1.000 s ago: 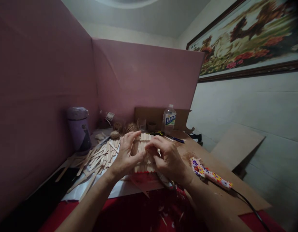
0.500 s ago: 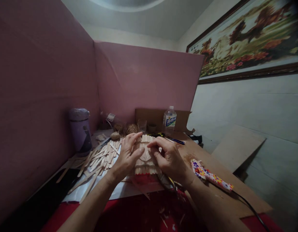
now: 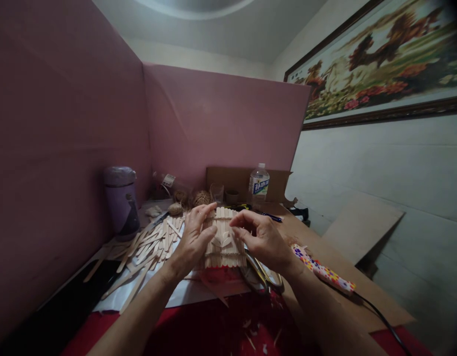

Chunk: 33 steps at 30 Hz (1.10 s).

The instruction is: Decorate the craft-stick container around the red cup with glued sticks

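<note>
A small panel of joined wooden sticks with scalloped ends lies in the middle, above a red surface. Small pale wood pieces sit on its lower centre. My left hand rests along the panel's left edge, fingers spread and thumb reaching over its face. At the panel's right side is my right hand, its thumb and forefinger apart and curved, with nothing visible between them. Scissors with yellow-edged handles lie under and beside the right hand.
Loose wooden sticks are heaped at left on white paper. Behind them stands a purple bottle. A clear bottle, twine balls and a glass stand at the back. A flowered glue gun with a black cord lies on cardboard at right.
My right hand has drawn slightly right, off the small wood pieces, and its thumb and forefinger have parted. More of the scissors shows. My left hand has barely moved.
</note>
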Motion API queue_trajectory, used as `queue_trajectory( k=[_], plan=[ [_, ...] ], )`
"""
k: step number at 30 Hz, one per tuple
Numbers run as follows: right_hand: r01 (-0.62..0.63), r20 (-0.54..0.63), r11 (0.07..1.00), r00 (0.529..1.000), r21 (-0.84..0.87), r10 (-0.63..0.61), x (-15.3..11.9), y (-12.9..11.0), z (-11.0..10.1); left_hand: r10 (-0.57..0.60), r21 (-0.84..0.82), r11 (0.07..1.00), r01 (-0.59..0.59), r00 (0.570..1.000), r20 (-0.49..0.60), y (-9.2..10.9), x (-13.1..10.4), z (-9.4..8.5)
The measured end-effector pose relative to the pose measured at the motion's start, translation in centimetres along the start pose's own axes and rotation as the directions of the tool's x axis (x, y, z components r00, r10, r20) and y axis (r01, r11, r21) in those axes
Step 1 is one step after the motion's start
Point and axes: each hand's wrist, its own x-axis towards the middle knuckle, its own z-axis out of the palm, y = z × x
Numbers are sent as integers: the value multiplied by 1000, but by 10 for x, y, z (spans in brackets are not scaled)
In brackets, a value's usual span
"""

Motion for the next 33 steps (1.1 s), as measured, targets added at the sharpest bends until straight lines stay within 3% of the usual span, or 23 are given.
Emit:
queue_trajectory(
  k=[6, 18, 33],
  plan=[
    [91, -20, 995, 996, -30, -92, 1, -2, 0, 8, 11, 1000, -9, 1000, 14, 2, -1, -1],
    [136, 44, 990, 989, 36, -138, 2, 0, 0, 7, 43, 999, -8, 1000, 11, 1, 0, 0],
    [198, 53, 978, 979, -65, -195, 5, 5, 1, 21, 50, 999, -21, 1000, 6, -1, -1, 1]
  ],
)
